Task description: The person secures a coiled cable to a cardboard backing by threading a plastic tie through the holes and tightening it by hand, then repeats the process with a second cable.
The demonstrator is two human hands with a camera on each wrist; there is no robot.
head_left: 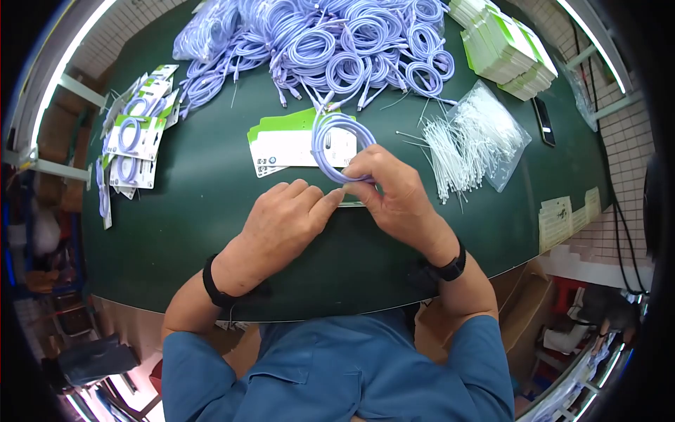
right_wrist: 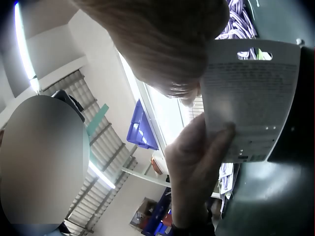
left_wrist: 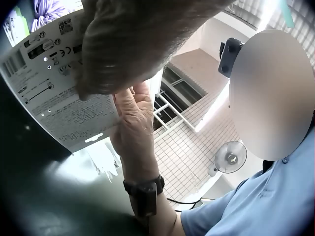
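Note:
Both hands meet around a printed packaging card (left_wrist: 54,98), held up nearly edge-on in the head view; its text-covered back and hang hole show in the wrist views. My left hand (head_left: 281,216) pinches the card's near edge between thumb and curled fingers. With its fingers over the coil and its thumb at the card, my right hand (head_left: 397,188) grips a coiled lilac cable (head_left: 320,144). The coil stands up at the far side of the card. Beyond it, more green-and-white cards (head_left: 285,144) lie flat on the dark green table (head_left: 204,232).
A large heap of coiled lilac cables (head_left: 344,42) covers the table's far side. Carded cables (head_left: 137,141) are piled at left. On the right are a bag of white cable ties (head_left: 478,137), a stack of green-white cards (head_left: 503,53) and a phone (head_left: 543,121).

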